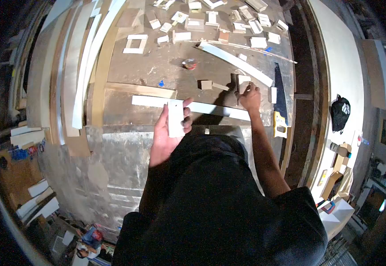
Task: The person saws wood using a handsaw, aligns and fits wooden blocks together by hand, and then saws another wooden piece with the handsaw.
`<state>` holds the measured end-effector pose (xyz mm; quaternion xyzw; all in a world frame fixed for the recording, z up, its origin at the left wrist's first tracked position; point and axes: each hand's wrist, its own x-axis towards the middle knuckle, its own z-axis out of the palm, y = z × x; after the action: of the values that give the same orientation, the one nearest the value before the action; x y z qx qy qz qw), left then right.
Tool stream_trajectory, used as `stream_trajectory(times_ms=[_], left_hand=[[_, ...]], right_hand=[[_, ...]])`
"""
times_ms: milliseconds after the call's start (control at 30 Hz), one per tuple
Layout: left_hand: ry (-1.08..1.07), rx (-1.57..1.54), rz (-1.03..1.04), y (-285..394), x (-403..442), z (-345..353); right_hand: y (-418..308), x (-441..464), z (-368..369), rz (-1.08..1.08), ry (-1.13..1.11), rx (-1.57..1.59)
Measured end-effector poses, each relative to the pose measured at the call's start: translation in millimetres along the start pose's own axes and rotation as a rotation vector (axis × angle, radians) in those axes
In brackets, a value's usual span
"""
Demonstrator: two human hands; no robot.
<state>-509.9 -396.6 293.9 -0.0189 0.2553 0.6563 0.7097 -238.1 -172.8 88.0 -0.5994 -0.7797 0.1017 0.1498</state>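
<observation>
My left hand holds a white rectangular block upright between thumb and fingers, above the near edge of the brown worktable. To the right, my right hand has its fingers on a small pale wooden piece lying on the table. A long white strip passes behind the held block. Just left of my right hand are a small wood block and a thin stick. Another white strip lies diagonally beyond.
A handsaw with a yellow handle lies at the right edge. Many small wooden pieces cover the far side. Long boards stand at left. A black cap-like item rests on the right bench. People are at lower left.
</observation>
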Motion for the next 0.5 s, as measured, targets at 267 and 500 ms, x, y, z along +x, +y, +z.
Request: stream_trajectory(times_ms=[267,500], left_hand=[[0.042,0.473,0.089,8.3,9.9,56.7],[-0.006,0.407,0.246,-26.4,33.5,94.6]], right_hand=[[-89.3,-30.8,-168.8,0.293,-0.347,1.065],[-179.5,-73.4,-259.1,-0.316,-0.305,0.862]])
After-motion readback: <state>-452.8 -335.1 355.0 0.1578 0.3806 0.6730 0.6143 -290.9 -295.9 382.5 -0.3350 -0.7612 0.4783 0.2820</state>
